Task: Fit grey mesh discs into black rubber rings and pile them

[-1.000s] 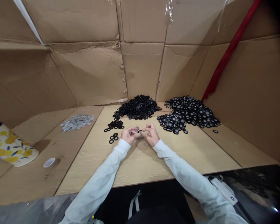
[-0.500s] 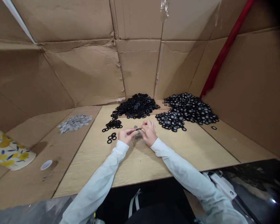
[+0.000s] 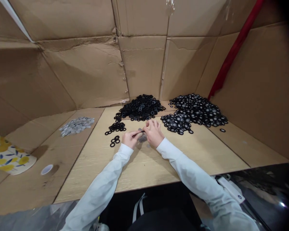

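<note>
Near the middle of the table my left hand point(image 3: 129, 139) and my right hand point(image 3: 154, 133) meet, fingers pinched together. A small black ring point(image 3: 142, 131) is held between the two sets of fingertips, mostly hidden by them. Several grey discs point(image 3: 142, 138) lie on the wood just below and between my hands. To the left of my left hand are a few loose black rings point(image 3: 115, 141). Behind these sits a small cluster of black rings point(image 3: 117, 127).
A large heap of black rings point(image 3: 142, 107) stands at the back. Rings with grey centres point(image 3: 197, 110) are piled back right. Grey discs point(image 3: 77, 126) lie on the left cardboard. A white tape roll point(image 3: 47, 169) and a lemon-patterned cylinder point(image 3: 11, 154) are far left. Cardboard walls point(image 3: 142, 67) enclose the table.
My right hand has turned, its back now facing up more, and its fingers have closed in over the ring. My left hand has barely moved. The camera view has shifted slightly.
</note>
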### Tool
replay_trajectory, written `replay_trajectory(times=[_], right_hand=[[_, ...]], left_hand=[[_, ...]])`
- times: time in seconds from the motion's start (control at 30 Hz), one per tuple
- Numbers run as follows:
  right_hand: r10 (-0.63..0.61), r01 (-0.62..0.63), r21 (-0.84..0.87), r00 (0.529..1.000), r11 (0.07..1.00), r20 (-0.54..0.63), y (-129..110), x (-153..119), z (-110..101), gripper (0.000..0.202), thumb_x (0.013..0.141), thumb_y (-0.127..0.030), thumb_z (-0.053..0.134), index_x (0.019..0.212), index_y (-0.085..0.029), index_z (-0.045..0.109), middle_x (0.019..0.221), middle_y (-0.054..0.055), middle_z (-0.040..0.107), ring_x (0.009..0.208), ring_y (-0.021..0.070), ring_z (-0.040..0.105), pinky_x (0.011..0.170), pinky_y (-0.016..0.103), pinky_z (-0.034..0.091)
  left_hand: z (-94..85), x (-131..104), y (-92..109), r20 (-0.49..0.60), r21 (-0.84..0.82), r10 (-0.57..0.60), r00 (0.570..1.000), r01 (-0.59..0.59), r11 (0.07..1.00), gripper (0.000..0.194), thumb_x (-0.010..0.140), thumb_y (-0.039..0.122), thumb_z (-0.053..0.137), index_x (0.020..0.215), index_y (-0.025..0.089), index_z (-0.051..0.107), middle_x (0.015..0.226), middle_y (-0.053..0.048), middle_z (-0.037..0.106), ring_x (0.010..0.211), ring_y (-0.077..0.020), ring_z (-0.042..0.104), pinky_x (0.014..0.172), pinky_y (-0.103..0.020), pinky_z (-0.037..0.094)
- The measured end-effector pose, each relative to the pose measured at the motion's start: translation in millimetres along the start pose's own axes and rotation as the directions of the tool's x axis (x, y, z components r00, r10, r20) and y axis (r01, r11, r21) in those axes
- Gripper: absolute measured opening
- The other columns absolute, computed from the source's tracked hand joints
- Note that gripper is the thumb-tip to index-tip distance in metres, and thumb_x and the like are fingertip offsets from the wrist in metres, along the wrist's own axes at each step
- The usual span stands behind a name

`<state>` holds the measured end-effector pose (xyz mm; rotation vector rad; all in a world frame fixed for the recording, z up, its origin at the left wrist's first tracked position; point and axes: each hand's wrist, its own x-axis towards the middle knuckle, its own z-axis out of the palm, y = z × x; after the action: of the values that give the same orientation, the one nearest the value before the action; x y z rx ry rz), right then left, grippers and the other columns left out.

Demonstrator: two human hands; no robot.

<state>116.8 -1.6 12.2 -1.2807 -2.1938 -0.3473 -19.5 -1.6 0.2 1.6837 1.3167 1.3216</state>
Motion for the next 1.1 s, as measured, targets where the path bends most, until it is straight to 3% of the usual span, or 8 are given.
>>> replay_trajectory(times=[0.13, 0.27, 0.37, 0.47, 0.53, 0.7, 0.9, 1.1], right_hand=[[-0.028, 0.026, -0.020, 0.998, 0.999, -0.054, -2, -2, 0, 0.018, 0.073, -0.009, 0.038, 0.078, -0.013, 0.055, 0.095, 0.012, 0.041, 0.094, 0.0246, 0.028, 0.077, 0.041, 0.023], [0.128, -0.101, 0.319, 0.990, 0.942, -0.063, 1, -1, 8, 0.014, 0.070, -0.016, 0.046, 0.080, -0.016, 0.056, 0.100, 0.009, 0.041, 0.093, 0.0226, 0.033, 0.078, 0.040, 0.028], [0.270, -0.231, 0.702, 0.961, 0.673, 0.058, 3, 1, 16, 0.017, 0.065, -0.022, 0.052, 0.080, -0.018, 0.057, 0.098, 0.006, 0.041, 0.089, 0.0180, 0.040, 0.073, 0.033, 0.036], [0.346, -0.336, 0.876, 0.914, 0.346, 0.214, 0, 3, 22, 0.021, 0.059, -0.027, 0.057, 0.077, -0.017, 0.059, 0.092, 0.004, 0.043, 0.081, 0.0147, 0.046, 0.064, 0.027, 0.039], [0.424, -0.339, 0.905, 0.881, 0.258, 0.209, -1, 4, 25, 0.017, 0.058, -0.029, 0.058, 0.069, -0.016, 0.060, 0.085, 0.004, 0.046, 0.079, 0.0145, 0.046, 0.064, 0.026, 0.039], [0.544, -0.327, 0.919, 0.824, 0.223, 0.161, -2, 3, 26, 0.011, 0.057, -0.026, 0.057, 0.056, -0.016, 0.059, 0.075, 0.003, 0.048, 0.078, 0.0147, 0.047, 0.064, 0.026, 0.038], [0.541, -0.314, 0.934, 0.822, 0.173, 0.176, 1, 1, 25, 0.007, 0.051, -0.023, 0.060, 0.048, -0.017, 0.059, 0.066, 0.001, 0.048, 0.072, 0.0139, 0.046, 0.061, 0.025, 0.036], [0.482, -0.351, 0.932, 0.804, -0.087, 0.348, 4, -2, 29, 0.011, 0.052, -0.025, 0.060, 0.050, -0.015, 0.061, 0.053, -0.002, 0.047, 0.057, 0.0106, 0.043, 0.055, 0.025, 0.032]], left_hand=[[4.2, 2, -2, 0.026, -0.166, -0.057, 0.998, 0.061, 0.984, 0.023, 0.056, 0.024, 0.063, 0.076, 0.014, 0.066, 0.081, -0.008, 0.066, 0.077, -0.0201, 0.060, 0.077, -0.032, 0.044], [6.8, 5, -1, -0.007, -0.373, -0.161, 0.987, 0.147, 0.916, 0.023, 0.052, 0.025, 0.066, 0.070, 0.011, 0.066, 0.073, -0.007, 0.066, 0.066, -0.0174, 0.060, 0.072, -0.032, 0.046], [9.4, 6, -1, -0.023, -0.577, -0.265, 0.964, 0.203, 0.791, 0.024, 0.049, 0.025, 0.068, 0.068, 0.011, 0.064, 0.070, -0.006, 0.066, 0.063, -0.0139, 0.060, 0.071, -0.030, 0.046], [12.5, 5, 0, 0.015, -0.687, -0.327, 0.945, 0.248, 0.683, 0.022, 0.047, 0.022, 0.070, 0.066, 0.011, 0.063, 0.069, -0.005, 0.065, 0.065, -0.0126, 0.059, 0.071, -0.028, 0.046], [14.3, 3, 2, 0.054, -0.717, -0.340, 0.939, 0.273, 0.642, 0.022, 0.047, 0.020, 0.070, 0.065, 0.011, 0.063, 0.068, -0.005, 0.065, 0.065, -0.0126, 0.059, 0.072, -0.028, 0.046], [14.7, -1, 6, 0.122, -0.732, -0.320, 0.940, 0.303, 0.611, 0.021, 0.047, 0.019, 0.070, 0.066, 0.011, 0.063, 0.069, -0.004, 0.065, 0.066, -0.0129, 0.060, 0.077, -0.030, 0.044], [10.5, 3, 3, 0.134, -0.660, -0.317, 0.939, 0.323, 0.678, 0.023, 0.045, 0.022, 0.071, 0.063, 0.010, 0.063, 0.070, -0.007, 0.065, 0.070, -0.0158, 0.060, 0.076, -0.032, 0.045], [10.5, 2, 4, 0.116, -0.564, -0.298, 0.947, 0.310, 0.765, 0.037, 0.036, 0.023, 0.074, 0.069, 0.010, 0.064, 0.067, -0.007, 0.065, 0.064, -0.0174, 0.060, 0.073, -0.036, 0.045]])
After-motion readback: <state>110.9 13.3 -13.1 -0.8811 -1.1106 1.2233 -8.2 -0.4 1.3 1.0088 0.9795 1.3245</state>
